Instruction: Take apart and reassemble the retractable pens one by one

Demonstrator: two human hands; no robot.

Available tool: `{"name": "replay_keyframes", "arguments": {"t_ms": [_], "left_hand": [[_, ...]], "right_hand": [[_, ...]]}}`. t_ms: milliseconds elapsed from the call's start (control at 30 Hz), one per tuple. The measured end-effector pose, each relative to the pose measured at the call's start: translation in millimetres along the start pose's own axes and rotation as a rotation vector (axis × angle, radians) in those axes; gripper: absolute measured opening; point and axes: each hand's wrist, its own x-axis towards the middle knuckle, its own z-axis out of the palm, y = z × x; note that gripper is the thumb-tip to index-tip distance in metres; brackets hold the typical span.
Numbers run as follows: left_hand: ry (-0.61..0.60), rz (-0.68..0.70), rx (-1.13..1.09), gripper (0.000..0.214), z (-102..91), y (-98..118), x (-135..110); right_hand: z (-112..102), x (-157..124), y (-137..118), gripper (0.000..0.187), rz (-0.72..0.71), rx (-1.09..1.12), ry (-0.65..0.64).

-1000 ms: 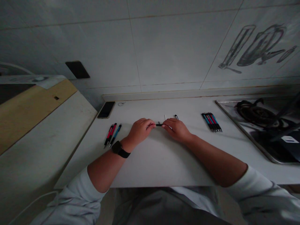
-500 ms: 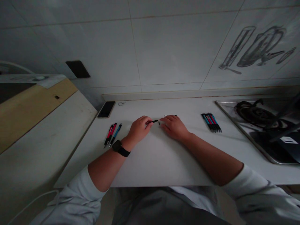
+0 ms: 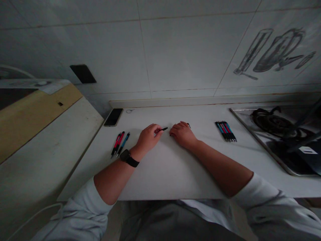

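Between the thumb and fingers of my left hand (image 3: 148,136) is a black pen part (image 3: 164,129), its thin dark end pointing right. My right hand (image 3: 184,134) rests on the counter just across a small gap, fingers curled together and downward. At its fingertips a small black piece (image 3: 170,135) barely shows; the rest is covered by the fingers. Another dark pen part (image 3: 189,126) pokes out behind the right knuckles, mostly hidden.
Red and blue pens (image 3: 120,144) lie on the white counter (image 3: 160,174) at left. A row of several pens (image 3: 225,131) lies at right, near the gas stove (image 3: 276,134). A phone (image 3: 113,117) and a small ring (image 3: 129,111) are at the back left.
My right hand has drawn its fingers in over the small black piece that lay bare on the counter. My left hand stays almost in place, holding the pen part.
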Motion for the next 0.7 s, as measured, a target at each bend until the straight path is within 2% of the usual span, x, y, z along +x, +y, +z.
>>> {"name": "replay_keyframes", "arguments": {"t_ms": [133,333,700], "left_hand": [[-0.007,0.007,0.006,0.004,-0.7,-1.5,0.2],[-0.037,0.038,0.005,0.005,-1.5,1.5,0.5],[-0.045,0.077,-0.022,0.005,-2.6,3.1,0.7]], "right_hand": [[1.8,-1.5,0.7,0.017,0.015,0.088,0.076],[-1.4,-6.4,2.4,0.020,0.035,0.376,0.311],[-2.7,-7.8,-0.7,0.021,-0.015,0.445,0.353]]}}
